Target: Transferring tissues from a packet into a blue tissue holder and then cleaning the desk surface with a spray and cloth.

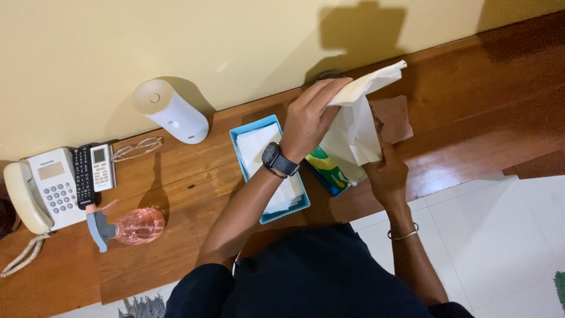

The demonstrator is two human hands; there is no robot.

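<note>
Both hands grip one white tissue [356,121], its long axis running toward 1 o'clock. Left hand [312,118] pinches the upper edge; right hand [388,174] holds the lower corner, above the blue tray [238,150].

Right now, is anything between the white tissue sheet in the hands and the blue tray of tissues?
Nothing visible blocks it. The left hand and right hand both hold the white tissue sheet above the green tissue pack, right beside the blue tray. Only the left forearm crosses the tray.

White telephone [44,188], two remotes [94,171], eyeglasses [136,148], white cylinder [170,112], pink spray bottle [132,227], wooden table [471,106]
</note>
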